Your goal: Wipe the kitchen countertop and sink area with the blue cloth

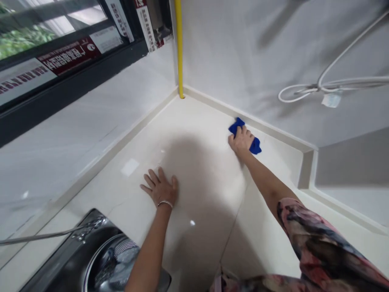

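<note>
My left hand lies flat on the white countertop, fingers spread, a thin bracelet round the wrist. Nothing is in it. Further off and to the right, my right hand presses a blue cloth against the counter, close to the raised edge along the wall. Parts of the cloth stick out on both sides of the hand, while its middle is hidden under the fingers and palm.
A dark sink with a round metal basin holding things sits at lower left. The yellow pipe rises from the far corner. A bundled white cable hangs on the right wall. The dark window frame is at upper left.
</note>
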Motion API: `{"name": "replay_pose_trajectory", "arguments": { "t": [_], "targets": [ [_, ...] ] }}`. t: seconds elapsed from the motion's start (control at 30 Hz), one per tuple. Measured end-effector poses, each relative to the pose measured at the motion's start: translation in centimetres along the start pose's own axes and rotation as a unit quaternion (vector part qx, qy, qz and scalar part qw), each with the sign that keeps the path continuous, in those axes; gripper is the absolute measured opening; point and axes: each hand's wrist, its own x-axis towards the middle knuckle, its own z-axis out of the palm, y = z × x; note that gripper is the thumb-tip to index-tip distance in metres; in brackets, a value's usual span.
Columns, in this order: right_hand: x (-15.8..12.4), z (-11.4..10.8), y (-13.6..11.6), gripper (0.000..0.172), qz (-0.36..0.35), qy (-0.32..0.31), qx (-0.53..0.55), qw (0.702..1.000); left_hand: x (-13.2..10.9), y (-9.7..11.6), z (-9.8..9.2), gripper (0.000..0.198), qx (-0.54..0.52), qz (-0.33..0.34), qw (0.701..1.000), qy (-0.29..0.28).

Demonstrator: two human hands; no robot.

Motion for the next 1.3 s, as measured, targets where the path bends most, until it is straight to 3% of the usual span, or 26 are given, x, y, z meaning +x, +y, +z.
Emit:
{"name": "replay_pose_trajectory", "arguments": {
  "t": [0.07, 0.17, 0.23, 0.3, 0.37, 0.47, 0.57, 0.67, 0.77, 0.83, 0.9, 1.07, 1.3],
  "targets": [
    [-0.6, 1.0, -5.1, 0.055, -0.079, -0.033, 0.034, 0.996, 0.0, 0.0, 0.0, 0.077, -0.002, -0.001, 1.0, -0.006],
    [-3.9, 1.2, -11.8, 0.051, -0.215, -0.079, 0.086, 0.97, 0.0, -0.1, -0.1, 0.075, -0.007, 0.0, 1.0, -0.002],
    [-6.9, 0.5, -14.3, 0.052, -0.299, -0.11, 0.126, 0.939, 0.0, -0.1, -0.2, 0.072, -0.009, -0.001, 1.0, 0.005],
    [-10.3, -0.7, -14.7, 0.051, -0.358, -0.131, 0.154, 0.912, 0.1, -0.1, -0.3, 0.069, -0.013, -0.002, 1.0, 0.007],
    [-14.3, -2.2, -13.4, 0.05, -0.388, -0.144, 0.172, 0.894, 0.1, -0.1, -0.4, 0.068, -0.02, -0.004, 1.0, 0.006],
    [-21.9, -4.3, -9.3, 0.053, -0.425, -0.176, 0.224, 0.859, 0.1, 0.0, -0.5, 0.068, -0.032, -0.009, 0.999, 0.008],
    [-29.6, -6.0, -3.4, 0.063, -0.451, -0.208, 0.265, 0.826, 0.2, -0.1, -0.5, 0.068, -0.043, -0.006, 0.999, 0.017],
    [-33.6, -7.1, 3.5, 0.077, -0.449, -0.221, 0.255, 0.828, 0.4, -0.2, -0.4, 0.07, -0.053, -0.004, 0.998, 0.021],
    [-31.8, -7.9, 9.8, 0.076, -0.362, -0.184, 0.182, 0.896, 0.5, -0.1, -0.4, 0.07, -0.055, -0.005, 0.998, 0.035],
    [-28.1, -8.2, 13.0, 0.062, -0.248, -0.122, 0.107, 0.955, 0.6, 0.0, -0.6, 0.071, -0.057, 0.002, 0.997, 0.046],
    [-23.6, -8.2, 15.2, 0.051, -0.134, -0.064, 0.034, 0.988, 0.7, 0.3, -0.9, 0.071, -0.056, 0.007, 0.997, 0.052],
    [-12.9, -6.7, 16.8, 0.051, -0.002, -0.02, -0.032, 0.999, 0.5, 0.7, -1.2, 0.072, -0.039, 0.012, 0.997, 0.065],
    [-1.6, -3.5, 13.7, 0.043, 0.085, 0.003, -0.026, 0.996, 0.7, 0.7, -1.0, 0.072, -0.015, 0.017, 0.997, 0.074]
  ]
}}
